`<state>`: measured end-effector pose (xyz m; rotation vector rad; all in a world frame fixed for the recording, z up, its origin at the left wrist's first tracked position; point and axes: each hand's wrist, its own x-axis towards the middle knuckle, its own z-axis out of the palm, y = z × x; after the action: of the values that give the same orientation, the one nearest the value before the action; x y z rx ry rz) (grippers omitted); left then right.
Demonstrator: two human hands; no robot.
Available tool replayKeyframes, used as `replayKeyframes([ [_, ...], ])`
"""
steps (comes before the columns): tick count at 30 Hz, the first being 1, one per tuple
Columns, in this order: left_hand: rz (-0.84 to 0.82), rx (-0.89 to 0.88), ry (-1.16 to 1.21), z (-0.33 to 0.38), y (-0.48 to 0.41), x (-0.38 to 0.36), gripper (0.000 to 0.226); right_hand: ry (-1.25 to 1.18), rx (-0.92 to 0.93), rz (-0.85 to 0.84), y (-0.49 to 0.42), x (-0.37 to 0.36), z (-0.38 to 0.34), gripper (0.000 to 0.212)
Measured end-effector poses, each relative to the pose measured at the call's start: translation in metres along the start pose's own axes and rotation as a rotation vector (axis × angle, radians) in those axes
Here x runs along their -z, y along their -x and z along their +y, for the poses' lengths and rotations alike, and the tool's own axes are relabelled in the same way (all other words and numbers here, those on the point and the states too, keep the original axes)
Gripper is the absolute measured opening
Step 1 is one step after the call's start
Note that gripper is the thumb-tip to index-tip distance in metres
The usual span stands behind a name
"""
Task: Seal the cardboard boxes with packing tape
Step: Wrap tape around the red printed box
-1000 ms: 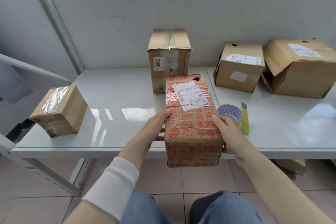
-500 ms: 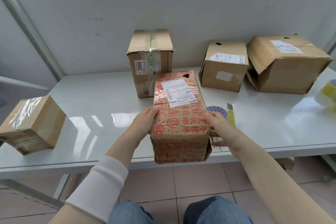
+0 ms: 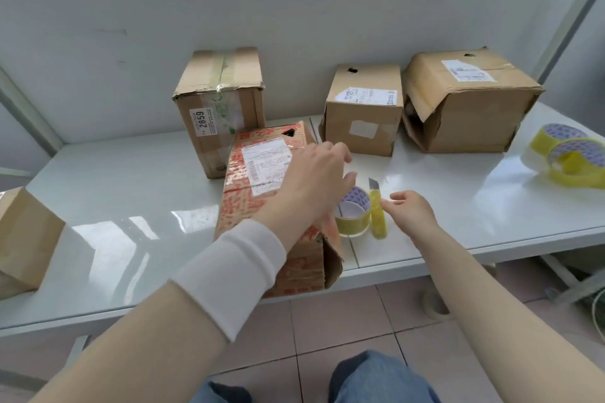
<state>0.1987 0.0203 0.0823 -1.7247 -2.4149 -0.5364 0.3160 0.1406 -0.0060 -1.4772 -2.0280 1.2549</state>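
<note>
A cardboard box with red print (image 3: 252,206) and a white shipping label lies on the white table (image 3: 131,206), its near end hanging over the front edge with a side flap loose. My left hand (image 3: 314,183) hovers over the box's right top edge, fingers spread, holding nothing. A roll of yellowish packing tape (image 3: 352,217) stands just right of the box. Beside it lies a yellow utility knife (image 3: 378,216) with its blade out. My right hand (image 3: 409,211) is at the knife, fingertips touching its handle, fingers apart.
A tall taped box marked 2859 (image 3: 219,108), a smaller box (image 3: 363,111) and a large box with a torn open flap (image 3: 468,101) stand by the back wall. Two more tape rolls (image 3: 569,157) lie at far right. A taped box (image 3: 26,239) sits at the left edge.
Both hands have let go of the red-printed box, which now rests on the table. My left hand rose over its top and my right hand moved to the knife. The view panned right.
</note>
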Motion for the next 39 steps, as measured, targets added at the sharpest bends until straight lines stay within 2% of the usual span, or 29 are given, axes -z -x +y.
replayKeyframes([
  [3,-0.238,-0.086,-0.168,0.011,-0.028,-0.02,0.034,0.059,0.0,-0.044,-0.015,-0.002,0.006,0.043],
  [7,-0.584,-0.099,-0.369,0.022,-0.052,-0.041,0.032,0.001,0.017,-0.095,-0.033,-0.007,0.018,0.032],
  [12,-0.822,-0.048,-0.379,0.016,-0.061,-0.057,0.037,-0.06,0.024,-0.14,-0.04,-0.003,0.024,0.024],
  [14,-0.778,-0.067,-0.323,0.013,-0.062,-0.056,0.039,-0.044,0.041,-0.117,-0.038,-0.003,0.023,0.028],
  [15,-0.687,-0.071,-0.248,0.011,-0.062,-0.05,0.037,-0.037,0.067,-0.068,-0.037,-0.003,0.02,0.032],
  [17,-0.406,-0.031,-0.025,0.0,-0.06,-0.028,0.024,-0.103,0.175,0.07,-0.03,0.0,0.002,0.034],
  [19,-0.127,0.091,0.226,-0.026,-0.057,0.002,0.011,-0.239,0.304,0.13,-0.023,0.0,-0.034,0.032],
  [21,0.109,0.256,0.353,-0.062,-0.054,0.02,0.01,-0.334,0.35,0.033,-0.022,-0.008,-0.075,0.034],
  [22,0.173,0.343,0.353,-0.08,-0.052,0.024,0.014,-0.357,0.335,-0.051,-0.024,-0.016,-0.093,0.04],
  [24,0.119,0.477,0.341,-0.108,-0.053,0.02,0.028,-0.353,0.256,-0.206,-0.03,-0.035,-0.122,0.055],
  [26,-0.006,0.502,0.323,-0.125,-0.06,0.011,0.042,-0.358,0.176,-0.306,-0.035,-0.053,-0.134,0.062],
  [29,-0.112,0.445,0.234,-0.137,-0.075,0.002,0.054,-0.411,0.116,-0.422,-0.037,-0.069,-0.134,0.038],
  [31,-0.146,0.428,0.182,-0.142,-0.083,-0.002,0.053,-0.449,0.117,-0.445,-0.038,-0.078,-0.13,0.025],
  [35,-0.095,0.411,0.156,-0.152,-0.086,-0.012,0.039,-0.46,0.15,-0.38,-0.039,-0.093,-0.127,0.046],
  [39,-0.059,0.413,0.14,-0.153,-0.083,-0.019,0.04,-0.536,0.108,-0.451,-0.038,-0.094,-0.122,0.038],
])
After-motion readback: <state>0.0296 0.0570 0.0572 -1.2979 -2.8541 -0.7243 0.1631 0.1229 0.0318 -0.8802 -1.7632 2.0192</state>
